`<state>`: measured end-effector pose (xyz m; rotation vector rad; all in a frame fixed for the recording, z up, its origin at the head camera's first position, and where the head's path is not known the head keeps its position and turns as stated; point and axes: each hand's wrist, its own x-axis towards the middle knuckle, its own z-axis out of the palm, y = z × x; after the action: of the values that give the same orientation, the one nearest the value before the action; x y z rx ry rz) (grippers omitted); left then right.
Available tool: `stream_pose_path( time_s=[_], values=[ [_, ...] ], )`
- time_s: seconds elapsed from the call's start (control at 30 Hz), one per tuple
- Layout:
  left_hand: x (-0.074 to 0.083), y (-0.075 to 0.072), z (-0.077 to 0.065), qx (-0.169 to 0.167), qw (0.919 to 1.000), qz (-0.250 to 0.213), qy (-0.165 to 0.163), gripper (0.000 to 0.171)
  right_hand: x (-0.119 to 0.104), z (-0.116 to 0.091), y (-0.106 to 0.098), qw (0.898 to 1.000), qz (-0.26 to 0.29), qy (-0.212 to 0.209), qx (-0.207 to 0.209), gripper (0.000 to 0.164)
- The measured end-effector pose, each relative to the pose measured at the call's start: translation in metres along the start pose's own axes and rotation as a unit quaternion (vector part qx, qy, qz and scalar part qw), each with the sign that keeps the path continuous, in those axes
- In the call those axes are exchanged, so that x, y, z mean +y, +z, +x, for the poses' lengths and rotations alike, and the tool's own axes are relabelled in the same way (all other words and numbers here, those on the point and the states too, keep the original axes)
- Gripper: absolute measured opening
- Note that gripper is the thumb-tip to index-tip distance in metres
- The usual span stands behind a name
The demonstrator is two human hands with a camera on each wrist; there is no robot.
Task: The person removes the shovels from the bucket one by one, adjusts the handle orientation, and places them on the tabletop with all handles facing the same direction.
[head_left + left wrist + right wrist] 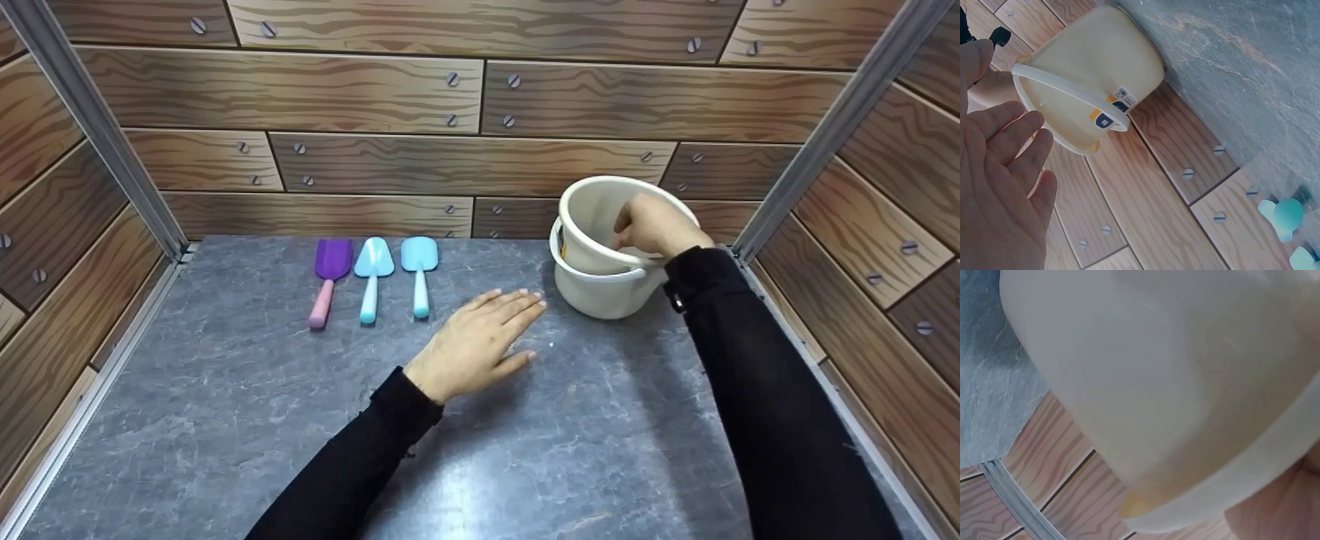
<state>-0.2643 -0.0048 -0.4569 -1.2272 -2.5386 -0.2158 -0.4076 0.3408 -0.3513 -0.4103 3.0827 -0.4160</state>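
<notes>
A cream plastic bucket [604, 296] stands at the back right, its white carrying handle [1072, 89] hanging down along one side. My right hand [656, 225] reaches over the rim into it with bent fingers. The bucket hides the fingertips; I cannot tell whether they hold anything. In the right wrist view the bucket's wall [1117, 382] fills most of the picture, with part of the hand [1280, 506] beyond the rim. My left hand [476, 341] hovers palm down over the table's middle, fingers straight and holding nothing; its palm [999, 185] shows in the left wrist view.
Left of the bucket lie a purple toy shovel [334, 259] with a pink handle, a light blue pointed one [373, 259] and a light blue square one [419, 255]. Wood-patterned walls [375, 90] and metal corner posts [829, 127] enclose the grey table [225, 420].
</notes>
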Motion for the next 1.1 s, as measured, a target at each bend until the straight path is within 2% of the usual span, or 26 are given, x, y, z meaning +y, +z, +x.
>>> stream_pose_path(
  time_s=[0.17, 0.53, 1.1],
  values=[
    [0.0, 0.001, 0.0, 0.004, 1.0, -0.001, 0.0, 0.072, -0.017, -0.013, -0.008, 0.999, 0.01, 0.005, 0.038, 0.026],
    [-0.001, 0.002, -0.001, 0.011, 0.9999, -0.006, -0.003, 0.073, -0.017, -0.016, -0.019, 0.997, 0.008, 0.006, 0.073, 0.036],
    [-0.002, 0.002, 0.0, 0.012, 0.9999, -0.004, 0.002, 0.072, -0.018, -0.028, -0.045, 0.994, 0.016, 0.002, 0.109, 0.033]
  ],
)
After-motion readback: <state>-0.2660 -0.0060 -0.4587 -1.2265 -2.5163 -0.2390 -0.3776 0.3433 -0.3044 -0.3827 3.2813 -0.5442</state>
